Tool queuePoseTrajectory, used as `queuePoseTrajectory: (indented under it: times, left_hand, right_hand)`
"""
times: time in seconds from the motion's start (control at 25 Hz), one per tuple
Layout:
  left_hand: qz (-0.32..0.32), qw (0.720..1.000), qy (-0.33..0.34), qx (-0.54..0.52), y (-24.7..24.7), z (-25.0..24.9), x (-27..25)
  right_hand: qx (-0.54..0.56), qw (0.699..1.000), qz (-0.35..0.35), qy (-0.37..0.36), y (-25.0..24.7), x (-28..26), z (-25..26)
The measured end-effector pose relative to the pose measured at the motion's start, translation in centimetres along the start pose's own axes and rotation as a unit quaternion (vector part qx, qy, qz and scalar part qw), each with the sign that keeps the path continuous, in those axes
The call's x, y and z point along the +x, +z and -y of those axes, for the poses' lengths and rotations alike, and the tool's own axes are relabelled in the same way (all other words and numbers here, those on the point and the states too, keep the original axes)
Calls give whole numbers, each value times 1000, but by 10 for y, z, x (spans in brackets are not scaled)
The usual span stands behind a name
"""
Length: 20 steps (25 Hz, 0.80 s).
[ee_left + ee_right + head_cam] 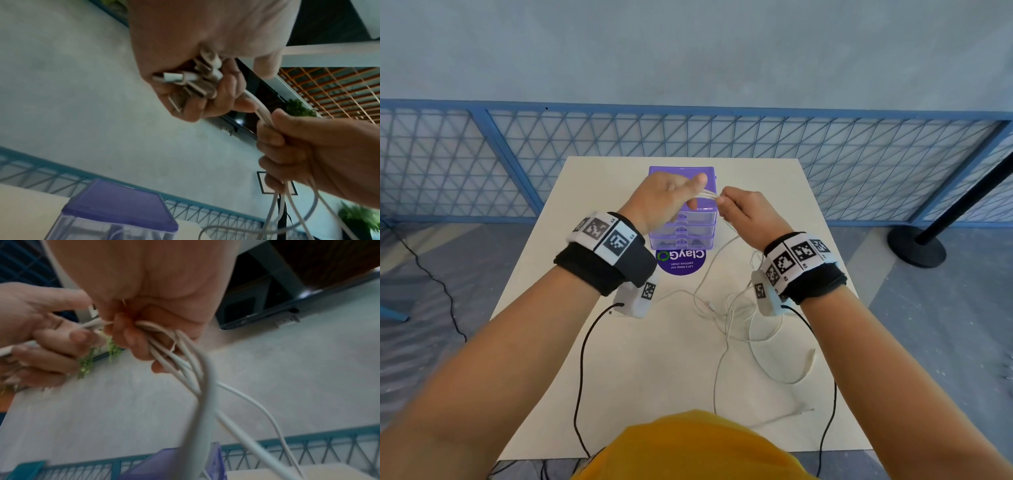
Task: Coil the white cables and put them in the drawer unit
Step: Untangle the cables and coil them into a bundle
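Evidently the plug ends are gathered first so the strands can be coiled as one bunch. The left hand holds its grip closed round a cluster of white connectors, which keeps the ends aligned and gives the coil a fixed start. The right hand, just beside it, curls its grip round the cables a little further along, probably to draw slack and feed the next loop. Both hands are raised above the counter, in front of the drawers, so the loose lengths can hang free and untangle under their own weight. Most of the cable lies in a loose tangle on the counter, below and beside the right wrist, with one plug near the front edge. The drawers stand at the back of the counter and look shut, so one must be opened before anything goes in. Coiling seems barely begun.
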<state>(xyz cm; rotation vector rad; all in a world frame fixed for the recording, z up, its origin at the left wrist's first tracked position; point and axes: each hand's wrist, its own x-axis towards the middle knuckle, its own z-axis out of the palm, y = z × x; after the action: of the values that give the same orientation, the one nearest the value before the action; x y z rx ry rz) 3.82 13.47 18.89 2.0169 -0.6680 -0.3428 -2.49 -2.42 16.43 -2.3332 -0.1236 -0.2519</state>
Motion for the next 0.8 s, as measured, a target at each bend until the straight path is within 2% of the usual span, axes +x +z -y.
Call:
queuePoseTrajectory:
  times: [0.08, 0.2, 0.32, 0.44, 0.52, 0.6, 0.8]
  left_hand:
    - [7, 999, 19, 25, 1, 3, -2]
    - [17, 999, 13, -27, 10, 3, -5]
    - [-32, 999, -22, -19, 16, 0, -6]
    - [-38, 999, -7, -22, 15, 4, -4]
    - [-71, 994, 7, -80, 14, 6, -3]
    - [-95, 984, 2, -151, 17, 6, -2]
    - [-49, 960, -47, -271, 24, 1, -6]
  right_hand:
    - [24, 999, -43, -2, 3, 0, -1]
    - [54, 993, -104, 0, 11, 5, 3]
    - [52, 992, -111, -5, 19, 7, 4]
    - [66, 993, -93, -10, 23, 1, -4]
    - [81, 994, -75, -1, 26, -3, -8]
    - [101, 991, -89, 8, 29, -4, -7]
    - [150, 983, -105, 30, 38, -2, 4]
